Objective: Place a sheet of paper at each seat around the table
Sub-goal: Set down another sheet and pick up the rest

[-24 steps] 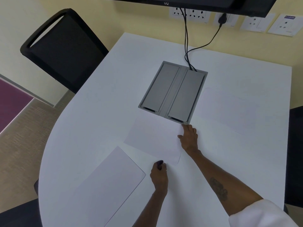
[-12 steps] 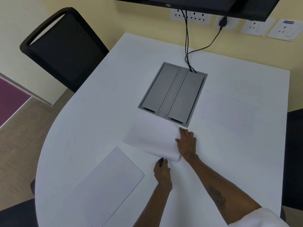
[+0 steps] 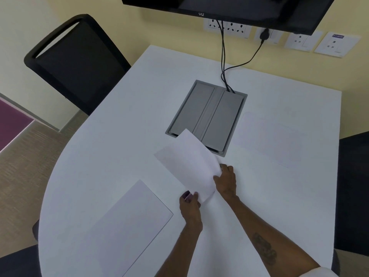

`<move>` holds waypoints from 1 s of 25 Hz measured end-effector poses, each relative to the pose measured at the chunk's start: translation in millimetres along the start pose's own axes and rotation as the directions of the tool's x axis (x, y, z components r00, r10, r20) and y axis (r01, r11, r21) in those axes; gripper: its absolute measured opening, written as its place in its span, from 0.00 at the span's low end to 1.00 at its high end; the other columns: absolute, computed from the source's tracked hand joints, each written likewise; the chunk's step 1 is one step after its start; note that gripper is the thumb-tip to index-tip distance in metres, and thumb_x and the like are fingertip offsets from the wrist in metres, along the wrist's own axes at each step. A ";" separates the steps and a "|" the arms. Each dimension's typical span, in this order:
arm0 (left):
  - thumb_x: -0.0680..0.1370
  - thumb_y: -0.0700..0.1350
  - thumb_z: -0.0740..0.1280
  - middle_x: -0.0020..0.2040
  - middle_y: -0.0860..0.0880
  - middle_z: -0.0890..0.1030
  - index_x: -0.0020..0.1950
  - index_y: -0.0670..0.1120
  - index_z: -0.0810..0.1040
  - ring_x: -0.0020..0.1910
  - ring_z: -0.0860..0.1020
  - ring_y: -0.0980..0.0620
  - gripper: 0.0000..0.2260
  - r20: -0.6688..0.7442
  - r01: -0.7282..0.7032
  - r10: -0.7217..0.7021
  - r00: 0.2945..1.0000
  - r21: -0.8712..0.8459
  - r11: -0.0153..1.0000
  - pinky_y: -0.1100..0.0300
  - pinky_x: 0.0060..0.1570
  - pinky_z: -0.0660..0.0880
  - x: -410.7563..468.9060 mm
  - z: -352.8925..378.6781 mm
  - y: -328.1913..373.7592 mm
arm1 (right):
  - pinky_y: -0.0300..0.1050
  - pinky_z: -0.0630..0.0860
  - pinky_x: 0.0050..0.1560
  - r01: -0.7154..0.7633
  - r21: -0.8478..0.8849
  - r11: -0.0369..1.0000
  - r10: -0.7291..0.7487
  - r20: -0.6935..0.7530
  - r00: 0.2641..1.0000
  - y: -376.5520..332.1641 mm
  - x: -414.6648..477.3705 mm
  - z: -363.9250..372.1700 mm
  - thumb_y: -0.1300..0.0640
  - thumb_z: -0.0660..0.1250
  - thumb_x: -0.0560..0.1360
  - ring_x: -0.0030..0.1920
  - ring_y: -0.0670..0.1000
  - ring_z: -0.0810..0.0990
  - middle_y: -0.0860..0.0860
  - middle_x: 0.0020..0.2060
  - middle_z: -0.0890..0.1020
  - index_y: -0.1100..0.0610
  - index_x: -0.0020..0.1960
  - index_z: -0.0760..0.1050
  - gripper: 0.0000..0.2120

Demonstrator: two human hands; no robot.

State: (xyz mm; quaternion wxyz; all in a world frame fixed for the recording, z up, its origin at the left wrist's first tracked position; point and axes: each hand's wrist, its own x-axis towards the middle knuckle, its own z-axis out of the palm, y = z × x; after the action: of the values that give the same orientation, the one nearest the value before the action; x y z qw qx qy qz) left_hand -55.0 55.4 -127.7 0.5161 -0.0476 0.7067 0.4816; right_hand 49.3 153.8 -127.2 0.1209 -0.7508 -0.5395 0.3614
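Note:
A white sheet of paper (image 3: 187,162) is lifted off the white table (image 3: 111,152), tilted up over the near edge of the grey cable box. My right hand (image 3: 225,181) pinches its right edge. My left hand (image 3: 189,204) grips its near corner. A second sheet (image 3: 131,224) lies flat at the near left seat. A third sheet (image 3: 269,136) lies flat at the right seat.
A grey cable box (image 3: 207,116) is set into the table's middle, with black cables (image 3: 223,62) running up to wall sockets under a screen (image 3: 229,9). Black chairs stand at the far left (image 3: 73,62), the right (image 3: 353,192) and the near left (image 3: 18,264).
The middle sheet lay flat under my hands before. Both hands have now gripped it and raised it off the table, tilting it upward.

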 end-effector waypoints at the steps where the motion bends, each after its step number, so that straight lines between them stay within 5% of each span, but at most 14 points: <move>1: 0.77 0.38 0.70 0.53 0.44 0.82 0.61 0.43 0.76 0.54 0.81 0.42 0.13 -0.008 -0.012 0.012 1.000 0.029 1.000 0.44 0.58 0.80 -1.0 -3.7 0.7 | 0.54 0.76 0.60 -0.012 0.036 0.999 0.012 0.003 1.000 1.9 -4.4 -2.4 0.62 0.68 0.75 0.62 0.60 0.74 0.58 0.64 0.71 0.60 0.69 0.69 0.23; 4: 0.76 0.38 0.69 0.46 0.47 0.82 0.57 0.44 0.79 0.46 0.81 0.46 0.10 -0.032 -0.052 0.058 0.998 0.160 0.986 0.44 0.54 0.82 -6.9 -16.8 4.5 | 0.53 0.76 0.60 -0.055 0.132 0.990 0.053 0.018 0.998 8.0 -15.3 -10.1 0.62 0.71 0.73 0.59 0.60 0.77 0.58 0.61 0.72 0.62 0.63 0.72 0.20; 8: 0.75 0.39 0.69 0.46 0.45 0.83 0.56 0.42 0.80 0.48 0.82 0.41 0.10 -0.047 -0.134 0.162 0.986 0.369 0.920 0.42 0.54 0.81 -19.3 -35.8 11.6 | 0.54 0.76 0.57 -0.148 0.244 0.958 0.139 0.053 0.989 14.1 -32.4 -21.6 0.60 0.71 0.73 0.55 0.61 0.80 0.57 0.52 0.81 0.62 0.57 0.77 0.13; 11: 0.73 0.39 0.69 0.43 0.45 0.84 0.49 0.42 0.83 0.46 0.82 0.41 0.07 -0.062 -0.151 0.209 0.976 0.497 0.854 0.45 0.50 0.82 -31.4 -51.9 19.7 | 0.51 0.76 0.58 -0.146 0.221 0.964 0.137 0.054 0.989 20.5 -53.1 -27.1 0.60 0.70 0.74 0.57 0.59 0.81 0.55 0.54 0.84 0.59 0.57 0.80 0.12; 18: 0.70 0.35 0.68 0.41 0.39 0.85 0.35 0.46 0.79 0.41 0.85 0.38 0.07 -0.005 -0.172 0.220 0.975 0.604 0.778 0.46 0.48 0.83 -58.0 -98.9 33.4 | 0.55 0.83 0.53 -0.238 0.330 0.913 0.229 0.069 0.971 31.5 -113.2 -31.7 0.66 0.71 0.71 0.47 0.60 0.86 0.57 0.51 0.85 0.61 0.54 0.83 0.12; 25: 0.72 0.35 0.71 0.49 0.40 0.85 0.53 0.40 0.85 0.47 0.84 0.38 0.10 0.048 -0.268 0.285 0.957 0.512 0.816 0.46 0.53 0.82 -84.2 -166.3 51.5 | 0.57 0.82 0.54 -0.155 0.612 0.775 0.193 0.004 0.981 29.5 -198.1 -23.2 0.70 0.71 0.73 0.45 0.56 0.80 0.61 0.46 0.81 0.68 0.57 0.80 0.12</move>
State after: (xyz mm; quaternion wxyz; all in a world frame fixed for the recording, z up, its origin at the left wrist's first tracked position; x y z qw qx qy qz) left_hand -158.8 -74.7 -29.3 0.4236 0.1873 0.8166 0.3446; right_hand 55.1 -30.7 -45.9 0.3383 -0.7286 -0.3188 0.5030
